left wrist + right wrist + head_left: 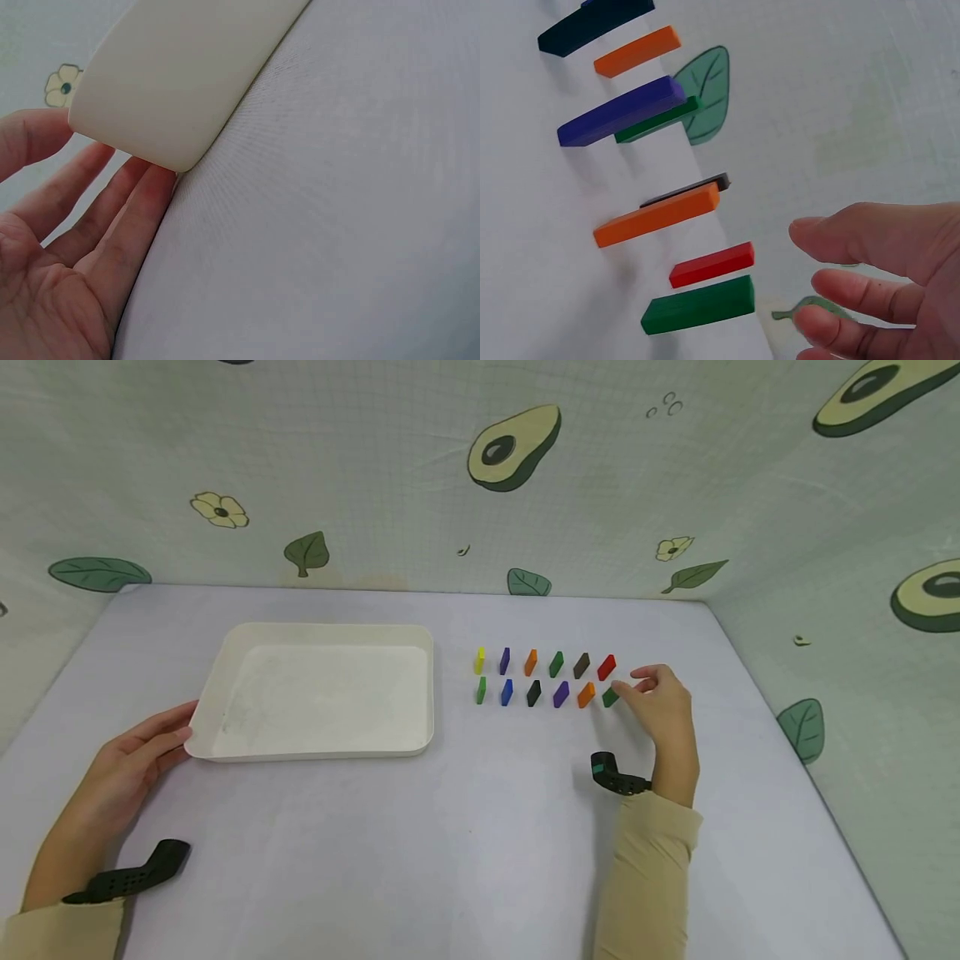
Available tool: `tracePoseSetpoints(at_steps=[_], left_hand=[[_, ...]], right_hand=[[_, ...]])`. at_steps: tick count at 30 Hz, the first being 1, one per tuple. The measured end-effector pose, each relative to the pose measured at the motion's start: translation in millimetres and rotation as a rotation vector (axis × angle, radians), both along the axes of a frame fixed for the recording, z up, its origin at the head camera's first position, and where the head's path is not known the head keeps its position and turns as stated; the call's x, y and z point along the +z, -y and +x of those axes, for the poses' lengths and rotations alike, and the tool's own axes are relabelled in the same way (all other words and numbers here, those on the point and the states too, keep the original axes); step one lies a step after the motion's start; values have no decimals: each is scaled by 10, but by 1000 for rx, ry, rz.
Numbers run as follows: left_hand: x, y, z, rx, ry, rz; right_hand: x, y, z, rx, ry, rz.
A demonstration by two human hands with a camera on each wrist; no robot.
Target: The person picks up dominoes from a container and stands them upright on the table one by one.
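My left hand (138,764) touches the left side of a shallow white rectangular tray (315,755). In the left wrist view its fingers (124,225) reach fairly straight to the tray's outer wall (165,82), the thumb at the rim. My right hand (660,706) is beside the dark green block (610,697) at the right end of the front row. In the right wrist view the thumb and fingers are spread, apart from that green block (701,306). Near it stand an orange block (587,695) and a red block (607,667).
Several thin coloured blocks stand upright in two rows right of the tray, from a yellow block (480,660) and a light green block (481,690) rightward. A patterned cloth (375,485) hangs behind the white table (450,860).
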State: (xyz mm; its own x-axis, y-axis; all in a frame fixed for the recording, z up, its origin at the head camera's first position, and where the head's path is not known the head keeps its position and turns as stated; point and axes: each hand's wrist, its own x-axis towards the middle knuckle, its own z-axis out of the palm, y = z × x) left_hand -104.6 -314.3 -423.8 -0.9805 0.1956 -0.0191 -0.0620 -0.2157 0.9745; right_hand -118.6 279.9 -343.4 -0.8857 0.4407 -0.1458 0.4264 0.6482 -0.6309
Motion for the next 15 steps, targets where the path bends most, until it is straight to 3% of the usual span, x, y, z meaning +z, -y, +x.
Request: tracePoseSetpoints(at_steps=[3, 7, 11, 15], left_hand=[[19, -10, 7, -5, 0, 27], [77, -54, 1, 7, 5, -20], [211, -118, 11, 59, -81, -206], [440, -276, 32, 192, -225, -504]], right_hand=[[56, 29, 4, -6, -78, 17], [203, 118, 53, 15, -197, 45], [364, 246, 101, 77, -311, 57], [483, 389, 138, 187, -419, 86]])
